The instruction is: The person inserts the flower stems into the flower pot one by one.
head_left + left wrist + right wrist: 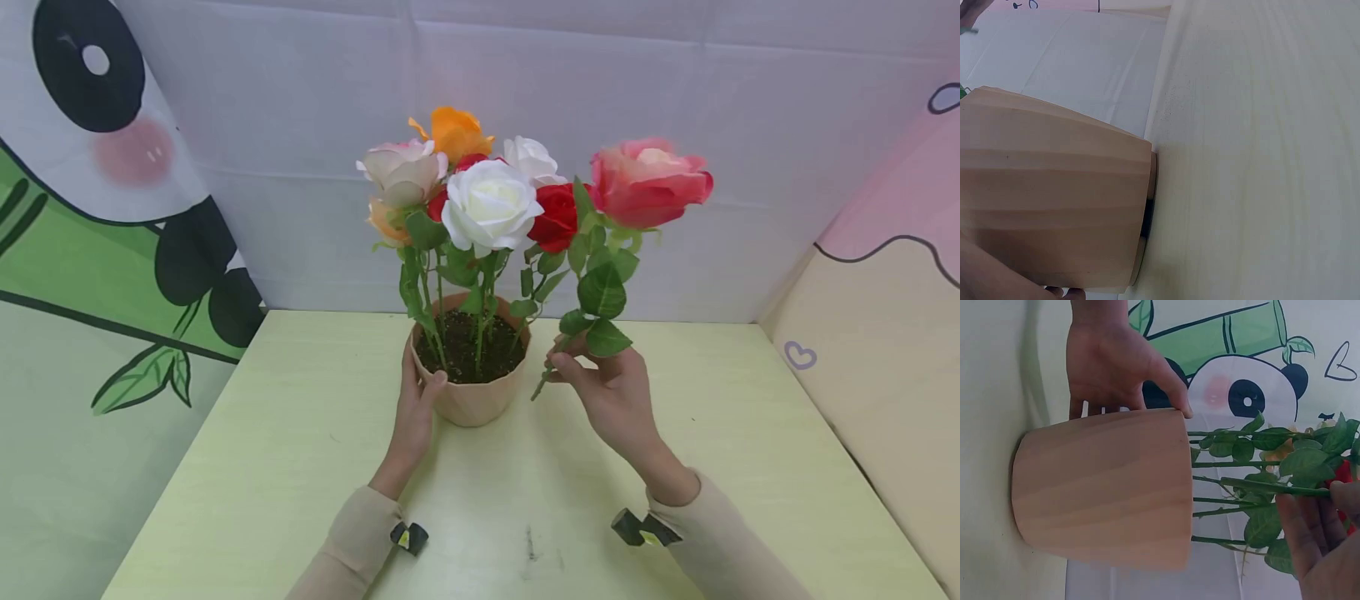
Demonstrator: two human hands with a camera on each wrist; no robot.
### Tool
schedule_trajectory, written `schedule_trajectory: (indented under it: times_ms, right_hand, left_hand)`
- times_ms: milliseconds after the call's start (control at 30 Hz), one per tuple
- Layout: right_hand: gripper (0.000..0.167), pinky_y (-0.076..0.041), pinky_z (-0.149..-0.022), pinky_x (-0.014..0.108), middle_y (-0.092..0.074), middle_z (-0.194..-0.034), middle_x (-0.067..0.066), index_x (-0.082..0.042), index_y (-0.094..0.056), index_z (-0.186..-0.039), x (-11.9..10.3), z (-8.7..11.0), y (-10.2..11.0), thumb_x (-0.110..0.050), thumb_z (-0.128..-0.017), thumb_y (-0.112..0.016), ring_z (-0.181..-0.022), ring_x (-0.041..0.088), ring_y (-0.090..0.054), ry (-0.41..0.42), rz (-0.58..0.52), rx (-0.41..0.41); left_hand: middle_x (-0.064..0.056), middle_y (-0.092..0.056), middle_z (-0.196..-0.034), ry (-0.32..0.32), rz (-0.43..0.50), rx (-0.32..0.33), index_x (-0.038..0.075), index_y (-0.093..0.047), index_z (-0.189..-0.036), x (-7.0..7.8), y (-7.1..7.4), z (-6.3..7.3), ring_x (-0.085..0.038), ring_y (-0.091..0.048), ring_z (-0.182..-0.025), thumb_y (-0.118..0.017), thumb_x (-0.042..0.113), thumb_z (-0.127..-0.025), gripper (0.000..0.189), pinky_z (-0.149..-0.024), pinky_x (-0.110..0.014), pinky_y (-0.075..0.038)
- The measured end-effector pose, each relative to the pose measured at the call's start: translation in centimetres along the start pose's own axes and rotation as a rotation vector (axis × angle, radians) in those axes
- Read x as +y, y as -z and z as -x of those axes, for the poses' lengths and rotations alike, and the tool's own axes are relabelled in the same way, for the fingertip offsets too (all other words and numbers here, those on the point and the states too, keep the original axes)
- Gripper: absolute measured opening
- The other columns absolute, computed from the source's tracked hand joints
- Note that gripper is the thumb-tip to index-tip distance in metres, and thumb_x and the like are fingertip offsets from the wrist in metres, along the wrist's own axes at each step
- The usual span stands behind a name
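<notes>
A peach-coloured flowerpot (480,402) filled with dark soil (491,350) stands upright on the table. My left hand (415,408) holds its left side, thumb at the rim and fingers round the outer wall. Just right of the pot, my right hand (611,392) pinches the green stem of a pink artificial rose (651,185) low down; the bloom leans up to the right and the stem's bare end points down left. In the right wrist view the stem (1272,486) overlaps the planted stems beyond the pot's rim (1188,487).
Several artificial roses stand in the pot, among them a white rose (491,204), an orange rose (453,133) and a red rose (555,218). Behind the pale yellow table (300,467) hangs a light cloth wall (300,167). Printed panels flank both sides.
</notes>
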State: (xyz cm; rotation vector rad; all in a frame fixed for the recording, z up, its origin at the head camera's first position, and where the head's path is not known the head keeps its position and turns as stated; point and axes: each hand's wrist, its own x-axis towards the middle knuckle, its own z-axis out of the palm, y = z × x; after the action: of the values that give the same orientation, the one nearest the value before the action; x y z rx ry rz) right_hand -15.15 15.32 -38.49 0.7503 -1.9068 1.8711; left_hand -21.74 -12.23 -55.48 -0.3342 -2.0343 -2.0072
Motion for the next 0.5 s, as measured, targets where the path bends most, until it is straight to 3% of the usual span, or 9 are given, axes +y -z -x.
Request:
schedule_trajectory:
  times_ms: [67,233,333,500]
  right_hand:
    - [0.021,-0.068,-0.078,0.035,-0.07,-0.105,0.012,0.012,-0.067,-0.11,0.3,-0.7,-0.9,0.026,-0.093,-0.069,-0.094,0.013,-0.076,0.008,0.021,0.003]
    - [0.025,-0.068,-0.077,0.035,-0.071,-0.098,0.015,0.018,-0.065,-0.119,1.1,-2.1,-2.5,0.023,-0.095,-0.07,-0.094,0.014,-0.076,0.042,0.056,0.025]
    - [0.029,-0.068,-0.076,0.033,-0.071,-0.096,0.015,0.015,-0.066,-0.123,1.6,-2.7,-3.0,0.021,-0.095,-0.072,-0.092,0.011,-0.074,0.056,0.085,0.033]
    - [0.029,-0.067,-0.076,0.03,-0.071,-0.095,0.023,0.012,-0.068,-0.123,2.8,-3.5,-3.7,0.017,-0.096,-0.075,-0.092,0.007,-0.074,0.075,0.138,0.051]
  left_hand:
    - [-0.005,-0.005,-0.187,-0.015,-0.004,-0.004,0.032,-0.006,-0.181,0.9,-0.2,0.3,-0.036,-0.011,-0.171,-0.058,0.04,-0.115,0.084,-0.133,-0.063,-0.021]
    - [-0.006,-0.004,-0.187,0.001,0.012,-0.006,0.03,-0.006,-0.181,2.9,-0.6,0.8,-0.036,-0.009,-0.171,-0.059,0.038,-0.115,0.085,-0.134,-0.063,-0.019]
    - [0.004,-0.006,-0.187,-0.002,0.045,0.0,0.038,-0.008,-0.18,0.9,-0.4,0.4,-0.026,-0.011,-0.171,-0.06,0.04,-0.114,0.083,-0.135,-0.058,-0.018]
    - [0.006,-0.005,-0.187,0.029,0.018,0.001,0.038,-0.006,-0.18,1.7,-0.3,0.4,-0.023,-0.012,-0.171,-0.057,0.037,-0.116,0.082,-0.135,-0.053,-0.019]
